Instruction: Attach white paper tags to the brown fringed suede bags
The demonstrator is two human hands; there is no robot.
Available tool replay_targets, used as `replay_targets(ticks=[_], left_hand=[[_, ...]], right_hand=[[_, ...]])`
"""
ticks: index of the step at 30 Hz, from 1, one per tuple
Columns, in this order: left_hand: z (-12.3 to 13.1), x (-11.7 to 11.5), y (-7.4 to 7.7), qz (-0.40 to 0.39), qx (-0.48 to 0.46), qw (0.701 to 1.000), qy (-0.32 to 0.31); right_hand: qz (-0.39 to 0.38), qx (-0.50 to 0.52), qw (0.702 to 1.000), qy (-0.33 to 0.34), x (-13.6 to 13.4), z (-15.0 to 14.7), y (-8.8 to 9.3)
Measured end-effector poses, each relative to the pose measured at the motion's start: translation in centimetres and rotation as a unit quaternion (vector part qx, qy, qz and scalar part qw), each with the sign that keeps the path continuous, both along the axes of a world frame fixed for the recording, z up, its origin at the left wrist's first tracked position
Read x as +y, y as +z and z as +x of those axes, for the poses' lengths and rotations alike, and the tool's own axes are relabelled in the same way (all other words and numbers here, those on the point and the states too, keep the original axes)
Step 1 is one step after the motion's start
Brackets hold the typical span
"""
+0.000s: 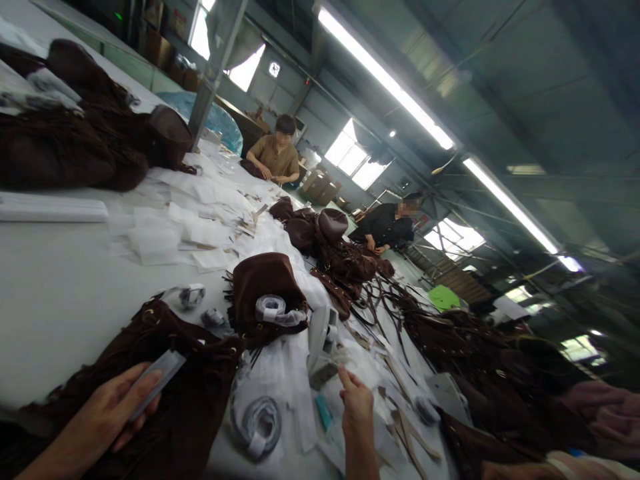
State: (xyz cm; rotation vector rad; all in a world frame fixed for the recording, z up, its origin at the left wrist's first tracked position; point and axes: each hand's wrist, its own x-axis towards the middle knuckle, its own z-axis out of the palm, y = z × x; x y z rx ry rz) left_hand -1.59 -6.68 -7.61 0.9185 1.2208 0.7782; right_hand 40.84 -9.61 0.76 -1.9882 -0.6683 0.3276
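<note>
At the desk's near edge the left grip (107, 413) pinches 1 grey strip (156, 382) over the brown bag (193, 417), slanting toward the right grip (357, 403), whose opening cannot be told.

strip (159, 379) is being held in the left hand (107, 413) over the near bag (190, 400) on the surface (60, 293) | strap bundle (257, 423) is being flanked by the near bag and the right hand (357, 407) | second bag (263, 280) is being kept behind the bundle | bag pile (75, 140) is being kept far left

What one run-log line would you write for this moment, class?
left hand: holds grey strip over brown fringed bag | right hand: open, fingertip at clear plastic wrapping | between hands: coiled grey strap
</note>
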Motion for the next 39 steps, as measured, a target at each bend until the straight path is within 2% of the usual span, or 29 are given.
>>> replay_targets(ticks=[4,6,13,16,21,23,25,28,30,34,36,39], left_hand=[[0.0,-0.1,0.5,-0.008,-0.032,0.999,-0.019],[0.1,-0.1,1.0,-0.007,-0.029,0.999,-0.016],[0.1,0.0,1.3,0.006,-0.024,1.000,-0.016],[0.1,0.1,1.6,0.009,-0.047,0.999,-0.016],[0.3,0.2,2.6,0.064,-0.060,0.996,-0.001],[0.4,0.3,3.0,0.077,-0.063,0.995,0.001],[0.4,0.4,3.1,0.083,-0.062,0.995,0.006],[0.4,0.4,3.3,0.089,-0.045,0.995,0.013],[0.5,0.3,3.4,0.098,-0.030,0.995,0.014],[0.6,0.1,3.6,0.120,-0.007,0.993,0.023],[0.6,0.1,3.7,0.134,-0.003,0.991,0.028],[0.6,0.0,3.7,0.163,0.015,0.986,0.038]], right_hand=[[-0.045,-0.002,0.999,-0.001,-1.3,-1.0,-2.1],[-0.061,-0.030,0.998,-0.004,-1.4,-1.2,-2.5],[-0.110,-0.150,0.982,-0.029,-0.5,-1.6,-1.1],[-0.129,-0.171,0.977,-0.008,-0.8,-1.8,-0.9],[-0.161,-0.165,0.972,0.036,-1.9,-3.1,-0.9],[-0.161,-0.123,0.976,0.083,-1.8,-5.1,-0.8],[-0.142,-0.047,0.973,0.173,-1.3,-8.4,-0.5],[-0.084,0.038,0.944,0.318,-0.2,-15.1,0.2],[-0.073,0.077,0.904,0.414,0.7,-19.7,0.7],[-0.053,0.094,0.869,0.483,2.6,-25.9,1.2],[-0.055,0.094,0.862,0.494,3.4,-27.5,0.9],[-0.062,0.089,0.868,0.485,4.2,-28.3,-0.3]])
